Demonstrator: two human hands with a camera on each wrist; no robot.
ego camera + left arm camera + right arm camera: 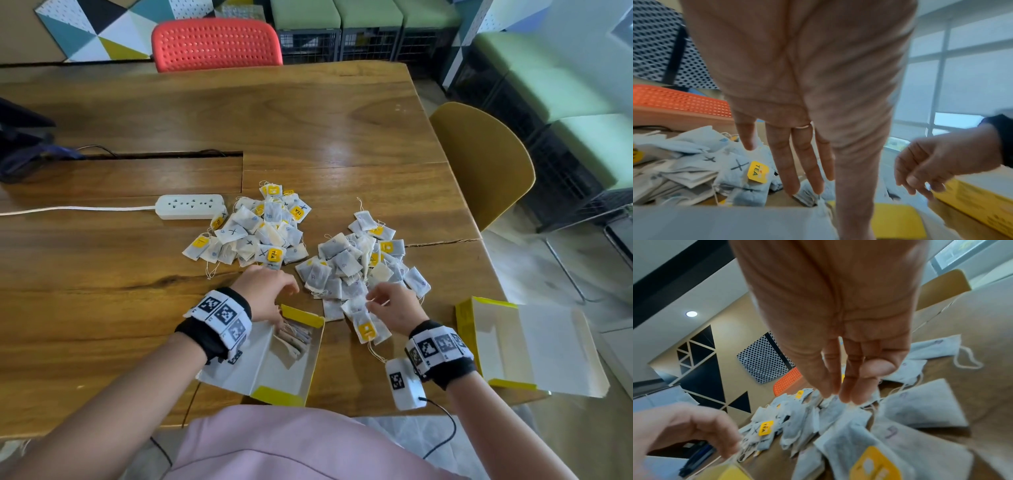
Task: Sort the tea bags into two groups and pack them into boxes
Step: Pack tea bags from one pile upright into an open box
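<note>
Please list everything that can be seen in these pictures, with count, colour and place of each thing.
left pile of tea bags: many, white with X marks and yellow tags, table centre.
right pile of tea bags: many, greyish white, right of it.
near box: one, yellow and white, open, some bags inside, by the left hand.
far box: one, yellow and white, open, table's right edge.
power strip: one, white, left of the piles.
table: one, brown wood.
chairs: red, yellow.
left hand: over the near box.
right hand: over the right pile.

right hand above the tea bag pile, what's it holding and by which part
Cannot tell: the right hand has its thumb against the fingers, perhaps pinching a tea bag string; no bag body is gripped.
</note>
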